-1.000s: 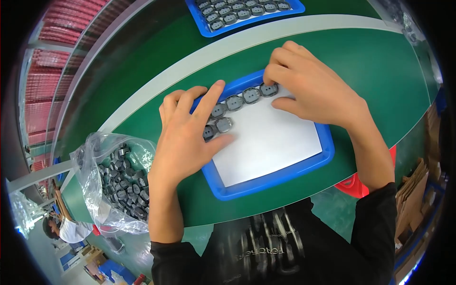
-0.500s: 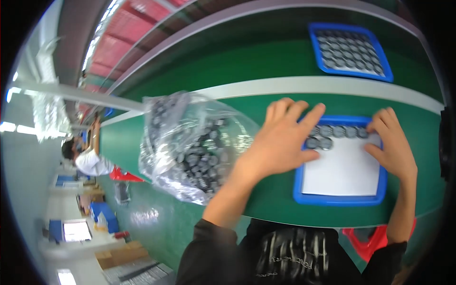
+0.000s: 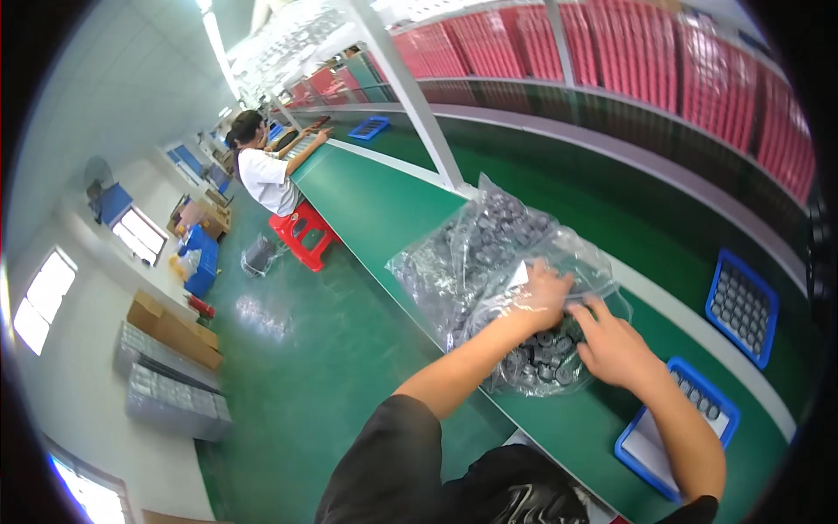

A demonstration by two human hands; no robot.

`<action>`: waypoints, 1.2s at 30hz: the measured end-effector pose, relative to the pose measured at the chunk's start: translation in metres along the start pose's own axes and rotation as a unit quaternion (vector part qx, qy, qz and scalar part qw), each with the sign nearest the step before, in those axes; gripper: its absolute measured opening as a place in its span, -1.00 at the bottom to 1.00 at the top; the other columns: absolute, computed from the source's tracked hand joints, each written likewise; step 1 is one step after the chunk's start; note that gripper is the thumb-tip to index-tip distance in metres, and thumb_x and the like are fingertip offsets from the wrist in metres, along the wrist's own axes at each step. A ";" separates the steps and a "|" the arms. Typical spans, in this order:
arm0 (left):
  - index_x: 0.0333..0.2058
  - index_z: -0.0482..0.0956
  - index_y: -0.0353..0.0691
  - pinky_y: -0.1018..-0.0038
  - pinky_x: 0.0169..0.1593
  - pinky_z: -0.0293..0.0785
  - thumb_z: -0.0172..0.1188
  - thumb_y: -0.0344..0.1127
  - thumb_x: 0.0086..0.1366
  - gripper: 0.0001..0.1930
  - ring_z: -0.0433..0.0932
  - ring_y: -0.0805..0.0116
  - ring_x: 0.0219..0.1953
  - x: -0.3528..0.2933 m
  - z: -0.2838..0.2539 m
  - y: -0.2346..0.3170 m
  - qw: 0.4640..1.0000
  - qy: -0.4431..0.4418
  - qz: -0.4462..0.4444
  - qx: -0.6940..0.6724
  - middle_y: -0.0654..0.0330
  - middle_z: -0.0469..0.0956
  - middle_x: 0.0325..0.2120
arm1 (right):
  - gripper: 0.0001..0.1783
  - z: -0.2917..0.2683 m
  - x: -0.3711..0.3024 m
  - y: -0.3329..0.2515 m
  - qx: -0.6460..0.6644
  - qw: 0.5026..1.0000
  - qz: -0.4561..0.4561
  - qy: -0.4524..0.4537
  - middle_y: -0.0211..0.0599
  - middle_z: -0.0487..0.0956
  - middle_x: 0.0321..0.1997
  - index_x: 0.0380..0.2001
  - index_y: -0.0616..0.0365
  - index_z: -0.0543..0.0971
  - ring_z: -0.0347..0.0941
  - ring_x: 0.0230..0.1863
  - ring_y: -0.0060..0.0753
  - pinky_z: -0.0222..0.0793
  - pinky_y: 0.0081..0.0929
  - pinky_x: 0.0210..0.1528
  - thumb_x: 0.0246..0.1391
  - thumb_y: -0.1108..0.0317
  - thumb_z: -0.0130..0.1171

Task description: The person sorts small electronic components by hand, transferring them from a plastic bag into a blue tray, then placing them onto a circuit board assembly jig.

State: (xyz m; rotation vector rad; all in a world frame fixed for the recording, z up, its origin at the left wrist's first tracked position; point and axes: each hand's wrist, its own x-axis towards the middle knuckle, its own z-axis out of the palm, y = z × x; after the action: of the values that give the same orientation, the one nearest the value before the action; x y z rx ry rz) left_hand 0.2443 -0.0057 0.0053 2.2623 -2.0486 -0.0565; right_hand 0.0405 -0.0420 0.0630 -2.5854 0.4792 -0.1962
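Note:
A clear plastic bag [image 3: 454, 262] lies on the green bench, full of small dark round parts [image 3: 546, 360]. My left hand [image 3: 543, 295] is at the bag's mouth, its fingers bent over the plastic film and partly behind it. Close by on the right, my right hand [image 3: 611, 345] reaches over the round parts at the bag's edge, thumb and forefinger apart. Whether its fingertips touch a part is hard to see. Beside my right forearm sits a blue tray [image 3: 630, 463] with a white sheet and rows of round parts [image 3: 694, 393] along its far side; the forearm covers some of it.
Another blue tray [image 3: 766, 345], filled with round parts, stands on the lane beyond the pale rail [image 3: 655, 293]. A metal post [image 3: 410, 96] rises behind the bag. Farther left along the bench [image 3: 367, 192], a person in white [image 3: 266, 179] sits on a red stool [image 3: 305, 236].
Both hands have left the blue tray and moved left to the bag. My view has swung left, so the bag is now central and the tray lies at the lower right.

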 end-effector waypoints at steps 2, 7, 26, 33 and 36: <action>0.01 0.49 -0.25 0.00 0.09 0.41 0.22 -0.45 0.02 -0.51 0.35 -0.30 0.14 -0.011 0.012 -0.009 0.995 0.077 0.030 -0.054 -0.20 0.52 -0.09 | -0.38 0.017 0.046 0.014 -0.057 0.993 0.099 -0.026 0.22 0.26 0.25 0.15 0.21 0.39 0.48 0.00 0.32 0.47 -0.06 0.07 -0.01 0.30 0.26; 0.19 0.41 -0.26 0.05 0.20 0.37 0.15 -0.56 -0.01 -0.33 0.38 -0.31 0.14 -0.032 -0.029 -0.016 0.980 -0.011 -0.052 -0.192 -0.27 0.36 0.12 | -0.44 0.041 0.065 0.044 -0.111 0.993 0.040 0.007 0.21 0.38 0.05 0.00 0.20 0.47 0.44 0.03 0.31 0.44 -0.01 0.06 -0.05 0.18 0.35; -0.32 0.56 -0.27 0.02 -0.17 0.53 0.15 -0.54 -0.04 -0.76 0.60 -0.20 -0.26 -0.043 -0.011 -0.026 0.960 0.211 0.051 -0.178 -0.17 0.57 -0.37 | -0.52 0.038 0.049 0.033 0.570 0.798 0.185 0.065 -0.12 0.53 -0.23 0.08 0.22 0.29 0.56 -0.57 -0.28 0.57 -0.31 -0.59 0.17 0.38 0.24; -0.25 0.45 -0.36 0.02 -0.06 0.47 0.13 -0.54 0.08 -0.79 0.48 -0.30 -0.07 -0.061 -0.045 0.009 0.908 0.255 0.042 -0.331 -0.30 0.39 -0.09 | -0.71 0.031 0.033 0.028 0.689 0.708 0.127 0.087 -0.04 0.59 -0.11 -0.08 0.18 0.42 0.62 -0.33 -0.23 0.60 -0.33 -0.30 0.17 0.37 0.21; -0.22 0.48 -0.35 0.01 -0.08 0.51 0.11 -0.56 0.07 -0.76 0.50 -0.27 -0.07 -0.060 -0.036 0.005 0.953 0.143 0.011 -0.268 -0.24 0.39 -0.06 | -0.68 0.020 0.002 0.027 0.709 0.701 0.062 0.044 -0.07 0.60 -0.24 -0.08 0.20 0.43 0.59 -0.37 -0.27 0.55 -0.39 -0.36 0.14 0.37 0.23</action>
State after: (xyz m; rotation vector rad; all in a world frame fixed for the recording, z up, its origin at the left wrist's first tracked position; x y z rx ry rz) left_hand 0.2361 0.0554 0.0399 1.7940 -1.6573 -0.2366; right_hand 0.0394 -0.0554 0.0324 -1.0004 0.2990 -0.4257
